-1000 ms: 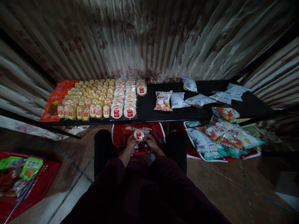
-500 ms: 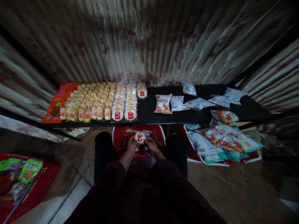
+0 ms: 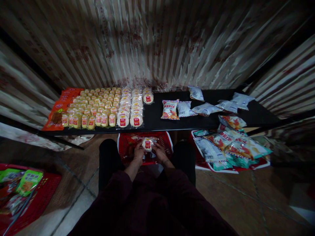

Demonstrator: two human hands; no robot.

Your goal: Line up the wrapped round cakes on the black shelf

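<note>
Between both hands is a round white wrapped cracker pack [image 3: 147, 144] with a red label, held over a red basket [image 3: 166, 139]. My left hand [image 3: 138, 152] grips its left edge and my right hand [image 3: 159, 152] its right edge; both are closed on it. Above them, on the black shelf [image 3: 192, 123], similar round packs [image 3: 136, 120] stand in columns, the rightmost column being shorter. To their left are rows of small yellow wrapped cakes [image 3: 104, 120]. An orange bag [image 3: 60, 109] lies at the shelf's left end.
White snack bags [image 3: 170, 109] lie along the shelf's right part. Below right, a second red basket [image 3: 199, 156] is heaped with snack bags. Another red basket [image 3: 50, 185] with green bags stands on the floor at the lower left. Striped curtain [image 3: 147, 42] hangs behind the shelf.
The held pack has tilted a little more upright between my hands and risen slightly. The whole view has shifted slightly, with the right-hand bags and basket now farther left.
</note>
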